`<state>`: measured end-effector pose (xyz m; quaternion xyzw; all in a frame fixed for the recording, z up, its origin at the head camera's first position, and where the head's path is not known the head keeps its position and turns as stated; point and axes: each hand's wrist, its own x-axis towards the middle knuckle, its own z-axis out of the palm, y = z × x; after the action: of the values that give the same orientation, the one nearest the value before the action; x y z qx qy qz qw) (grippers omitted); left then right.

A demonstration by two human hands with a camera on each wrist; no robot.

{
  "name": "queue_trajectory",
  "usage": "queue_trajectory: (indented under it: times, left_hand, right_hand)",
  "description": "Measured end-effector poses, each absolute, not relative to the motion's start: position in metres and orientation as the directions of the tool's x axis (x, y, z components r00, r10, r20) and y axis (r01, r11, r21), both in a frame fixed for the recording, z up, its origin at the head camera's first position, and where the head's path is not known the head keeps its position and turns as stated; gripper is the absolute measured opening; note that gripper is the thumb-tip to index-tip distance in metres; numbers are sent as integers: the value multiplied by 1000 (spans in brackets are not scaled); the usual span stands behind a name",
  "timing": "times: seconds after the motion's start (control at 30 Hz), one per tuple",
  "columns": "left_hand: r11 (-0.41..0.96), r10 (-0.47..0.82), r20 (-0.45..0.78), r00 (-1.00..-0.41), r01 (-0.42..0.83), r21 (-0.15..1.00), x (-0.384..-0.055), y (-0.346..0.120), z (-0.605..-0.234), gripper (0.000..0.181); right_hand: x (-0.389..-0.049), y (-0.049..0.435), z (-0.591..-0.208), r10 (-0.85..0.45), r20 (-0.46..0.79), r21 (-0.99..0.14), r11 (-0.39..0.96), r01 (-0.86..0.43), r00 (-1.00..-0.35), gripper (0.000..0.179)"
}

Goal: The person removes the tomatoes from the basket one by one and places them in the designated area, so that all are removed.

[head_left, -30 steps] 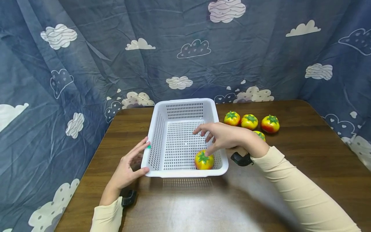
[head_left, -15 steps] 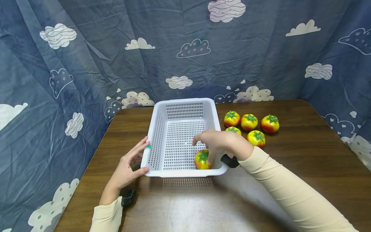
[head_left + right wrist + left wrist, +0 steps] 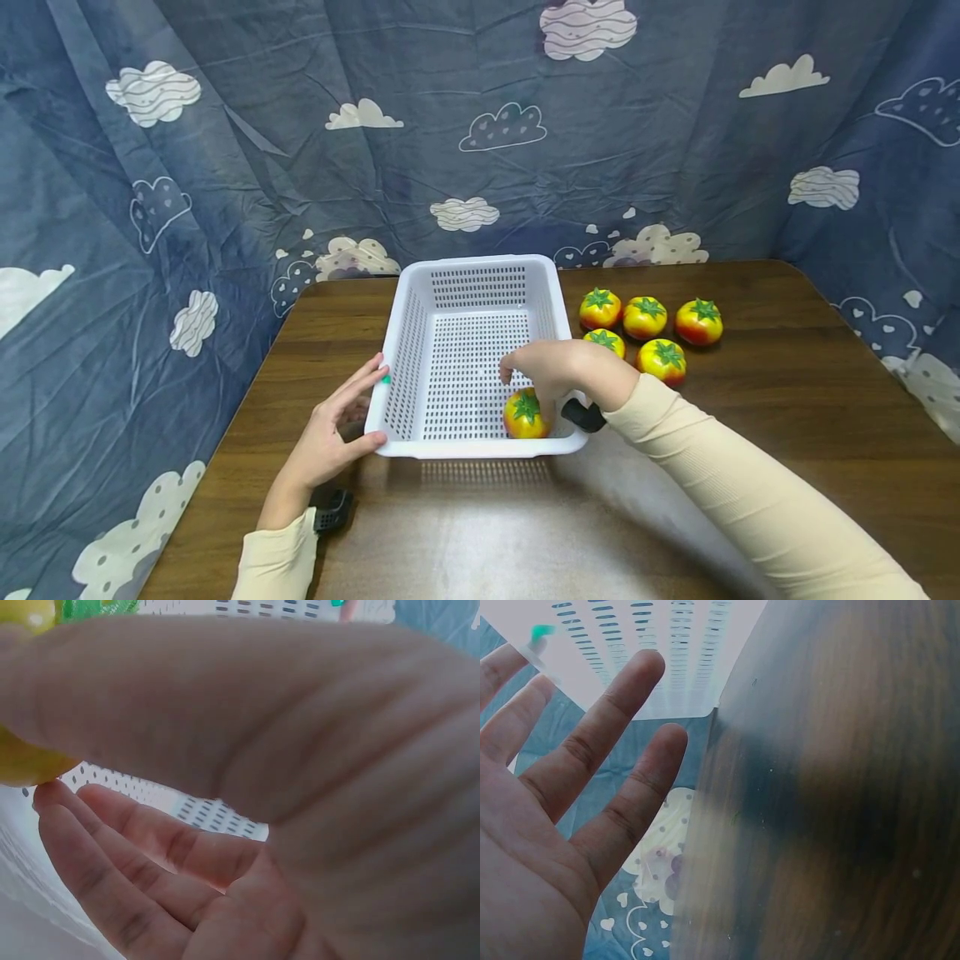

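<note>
In the head view a white plastic basket (image 3: 480,450) with slotted walls stands on the table. A yellow-red tomato (image 3: 523,414) with a green leafy top lies in its near right corner. My right hand (image 3: 558,371) reaches over the right rim and grips this tomato. In the right wrist view the thumb (image 3: 135,705) lies across the tomato (image 3: 30,761), and fingertips come up to its underside. My left hand (image 3: 330,433) touches the basket's left side, thumb at the near corner. Its fingers (image 3: 592,750) are straight and spread in the left wrist view.
Several more tomatoes (image 3: 645,317) sit in a loose group on the wooden table (image 3: 795,400), right of the basket. A blue cloth (image 3: 420,75) with cloud prints hangs behind the table and along its sides.
My right hand has moved down and slightly left, its fingers closing round the tomato in the basket. Tomatoes it covered on the table now show. My left hand and the basket stay put.
</note>
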<state>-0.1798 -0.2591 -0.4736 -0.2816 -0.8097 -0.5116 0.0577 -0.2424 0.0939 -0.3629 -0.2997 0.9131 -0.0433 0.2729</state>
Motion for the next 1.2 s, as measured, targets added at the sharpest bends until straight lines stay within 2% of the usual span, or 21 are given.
queue_trajectory:
  times: [0.37, 1.2]
  left_hand:
    - [320, 396, 383, -834, 517, 794, -179, -260, -474, 83]
    - [308, 400, 384, -832, 517, 799, -180, -260, -474, 81]
  right_hand:
    - [-250, 85, -365, -576, -491, -241, 811, -533, -654, 65]
    - [-267, 66, -379, -671, -422, -449, 739, -502, -610, 58]
